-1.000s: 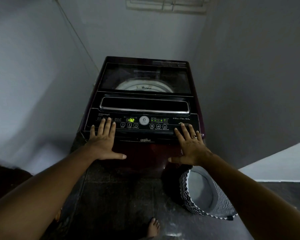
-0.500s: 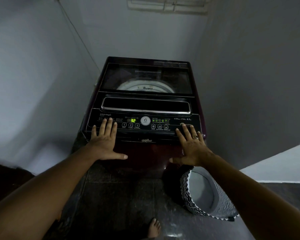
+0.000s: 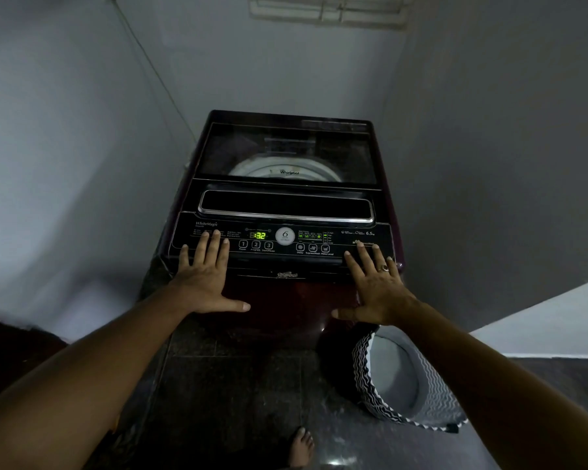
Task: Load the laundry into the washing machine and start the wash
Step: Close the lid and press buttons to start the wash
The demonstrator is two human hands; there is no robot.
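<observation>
I look down at the washing machine, which stands in the centre of the frame, in a narrow corner between grey walls. Its lid is closed and lies flat. Through the dark glass I see only the pale ring of the drum, so I cannot tell whether the laundry is inside. The laundry basket lies tipped on the floor at the lower right, just beside the machine, and the grey inside that I can see holds nothing.

The left hand and the right hand both lie flat over the front edge of the control panel, one at each end. The fingers are straight and a little apart, the thumbs point inward, and they clamp on nothing. Between the hands the display shows green digits, and the Start/Pause button sits just below and right of it.

In my judgement the machine is heavy and stiff and will not shift under the palms. The glossy panel looks slippery and the buttons seem flat, so a light press with one fingertip should be enough. If the lid must be opened, I would take it at the chrome-edged handle recess in the middle. The glass is rigid but may be fragile, so it should not be slammed.
</observation>
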